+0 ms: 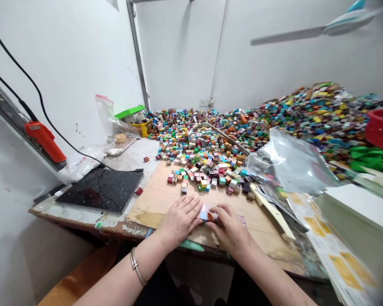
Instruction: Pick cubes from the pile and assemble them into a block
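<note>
Near the front edge of the wooden board, a small cluster of coloured blocks [203, 215] shows pink, light blue and reddish-orange faces. My left hand [182, 216], with a silver bangle on the wrist, grips its left side, fingers long and close together and the thumb at the near edge. Curled around the right side, my right hand [229, 227] grips the same blocks between thumb and fingers. Part of the cluster is hidden by my fingers. Just beyond my hands lie loose coloured blocks [204, 175] in a scattered group.
A large heap of blocks [319, 110] rises at the back right. Around the board [268, 229] are a black slab [105, 189], a cream-handled cutter [271, 210], a clear plastic bag [296, 159], a red basket [381, 129] and a white box [364, 212]. An orange tool [44, 142] hangs left.
</note>
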Demonstrator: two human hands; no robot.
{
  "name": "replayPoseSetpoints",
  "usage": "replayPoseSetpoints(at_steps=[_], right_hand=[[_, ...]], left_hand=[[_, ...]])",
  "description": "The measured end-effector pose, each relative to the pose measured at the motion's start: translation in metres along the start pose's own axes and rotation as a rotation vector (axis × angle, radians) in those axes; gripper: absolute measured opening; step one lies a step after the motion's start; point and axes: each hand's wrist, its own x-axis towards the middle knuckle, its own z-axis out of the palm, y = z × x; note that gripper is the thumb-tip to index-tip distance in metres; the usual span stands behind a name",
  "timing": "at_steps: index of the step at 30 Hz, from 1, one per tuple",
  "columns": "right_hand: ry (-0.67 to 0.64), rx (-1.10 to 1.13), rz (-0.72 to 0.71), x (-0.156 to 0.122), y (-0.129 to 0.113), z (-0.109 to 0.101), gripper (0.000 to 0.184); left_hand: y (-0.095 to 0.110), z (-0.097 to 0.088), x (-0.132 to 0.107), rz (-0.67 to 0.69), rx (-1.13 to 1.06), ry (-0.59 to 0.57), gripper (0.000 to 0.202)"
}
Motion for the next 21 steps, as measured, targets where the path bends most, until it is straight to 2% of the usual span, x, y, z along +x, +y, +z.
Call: replayPoseSetpoints(at_steps=[3, 6, 8, 11, 13, 15, 21], right_hand=[[0.071, -0.086, 0.087, 0.015, 0.022, -0.019, 0.028], [0.04, -0.279, 0.237, 0.047, 0.057, -0.034, 0.044], [-0.016, -0.392, 0.353, 0.072, 0.08, -0.036, 0.055], [-0.05, -0.43, 0.459, 0.102, 0.104, -0.028, 0.058], [-0.07, -0.44, 0.533, 0.111, 0.111, -0.019, 0.061], [-0.098, -0.443, 0.566, 0.113, 0.112, -0.011, 0.063], [-0.221, -0.421, 0.481, 0.102, 0.095, -0.003, 0.059]], left_hand=[[0.003, -0.006, 0.008, -0.022, 0.03, -0.034, 0.059], [0.011, -0.008, 0.019, -0.059, -0.015, -0.101, 0.077], [0.017, -0.003, 0.025, -0.062, -0.058, -0.146, 0.08], [0.024, 0.007, 0.027, -0.093, -0.093, -0.257, 0.077], [0.026, 0.013, 0.026, -0.125, -0.088, -0.32, 0.077], [0.027, 0.015, 0.024, -0.136, -0.08, -0.333, 0.079], [0.026, 0.011, 0.027, -0.125, -0.09, -0.345, 0.074]])
